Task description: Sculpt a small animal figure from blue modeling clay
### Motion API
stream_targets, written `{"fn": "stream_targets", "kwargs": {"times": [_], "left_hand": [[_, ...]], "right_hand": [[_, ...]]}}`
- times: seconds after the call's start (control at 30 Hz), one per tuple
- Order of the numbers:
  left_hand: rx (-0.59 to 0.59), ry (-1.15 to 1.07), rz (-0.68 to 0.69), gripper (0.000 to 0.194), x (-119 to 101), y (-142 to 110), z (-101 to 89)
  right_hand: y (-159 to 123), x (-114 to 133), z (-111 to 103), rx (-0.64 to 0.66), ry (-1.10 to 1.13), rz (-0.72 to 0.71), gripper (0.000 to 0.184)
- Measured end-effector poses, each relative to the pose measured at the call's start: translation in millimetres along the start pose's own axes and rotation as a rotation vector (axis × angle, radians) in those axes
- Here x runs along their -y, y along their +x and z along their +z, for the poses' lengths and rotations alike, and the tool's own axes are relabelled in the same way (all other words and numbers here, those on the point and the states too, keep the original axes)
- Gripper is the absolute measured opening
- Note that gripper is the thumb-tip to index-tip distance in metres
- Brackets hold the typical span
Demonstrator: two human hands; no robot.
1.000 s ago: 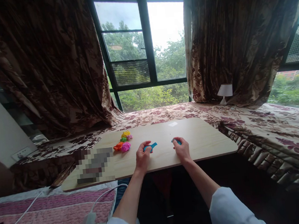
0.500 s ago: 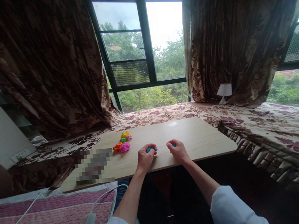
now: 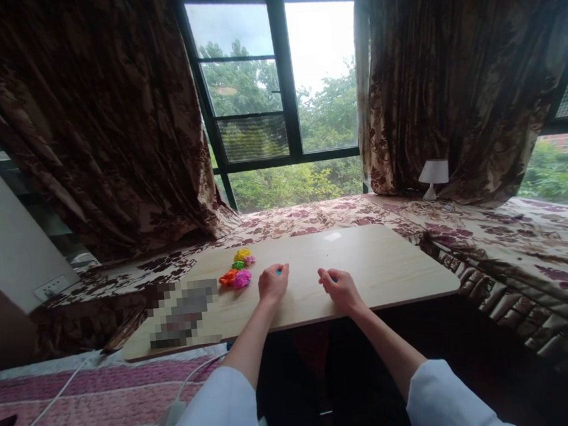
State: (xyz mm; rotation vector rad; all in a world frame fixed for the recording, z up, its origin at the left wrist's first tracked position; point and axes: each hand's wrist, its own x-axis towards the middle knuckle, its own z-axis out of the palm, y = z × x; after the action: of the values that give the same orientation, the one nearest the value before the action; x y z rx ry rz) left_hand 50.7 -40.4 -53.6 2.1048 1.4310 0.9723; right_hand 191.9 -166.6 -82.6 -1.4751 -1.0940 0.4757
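My left hand (image 3: pixel 273 282) is closed above the table, a little right of several coloured lumps, and a bit of a small blue lump (image 3: pixel 279 272) shows between its fingers. My right hand (image 3: pixel 340 289) is curled too, with another bit of a blue lump (image 3: pixel 335 279) peeking out at its fingers. The hands are apart. Fingers cover most of both blue pieces, so their kind is unclear. Nearest the left hand lie a pink crumpled lump (image 3: pixel 242 279) and an orange one (image 3: pixel 228 278); behind them are a green lump (image 3: pixel 238 265) and a yellow one (image 3: pixel 242 254).
The pale wooden table (image 3: pixel 394 262) has rounded corners. A white scrap (image 3: pixel 333 236) lies near its far edge, and a blurred-out patch (image 3: pixel 183 314) covers its left end. Beyond stand a floral-covered ledge (image 3: pixel 304 218) and a small lamp (image 3: pixel 433 172). A white power strip (image 3: pixel 170 418) lies left.
My left hand has turned and moved up and slightly away from me, hiding more of its blue piece. My right hand stays nearly in place. The view has shifted slightly.
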Motion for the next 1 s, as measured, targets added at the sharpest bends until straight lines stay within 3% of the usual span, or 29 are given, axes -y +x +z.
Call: {"fn": "stream_targets", "kwargs": {"times": [0.2, 0.33, 0.6, 0.73, 0.87, 1.0], "left_hand": [[0.016, 0.225, 0.019, 0.03, 2.6, 3.0, 1.2], [-0.01, 0.305, 0.127, 0.031, 4.1, 0.4, -3.5], [-0.141, 0.331, 0.367, 0.037, -7.5, -19.0, -15.7], [-0.054, 0.309, 0.496, 0.031, -16.6, -40.3, -7.0], [0.038, 0.322, 0.532, 0.029, -15.2, -57.3, 4.3], [0.076, 0.353, 0.497, 0.029, -10.2, -61.1, 7.8]], "right_hand": [[0.6, -3.9, 6.5, -0.036, -0.101, -0.051, 0.025], [5.4, 0.2, 6.2, -0.028, -0.166, -0.119, 0.025], [6.5, 5.6, -33.7, 0.088, -0.35, -0.283, 0.02], [-14.8, 12.1, -45.2, 0.135, -0.489, -0.302, 0.017], [-22.6, 24.3, -30.9, 0.147, -0.649, -0.258, 0.02], [-6.1, 30.1, -10.2, 0.138, -0.806, -0.172, 0.025]]}}
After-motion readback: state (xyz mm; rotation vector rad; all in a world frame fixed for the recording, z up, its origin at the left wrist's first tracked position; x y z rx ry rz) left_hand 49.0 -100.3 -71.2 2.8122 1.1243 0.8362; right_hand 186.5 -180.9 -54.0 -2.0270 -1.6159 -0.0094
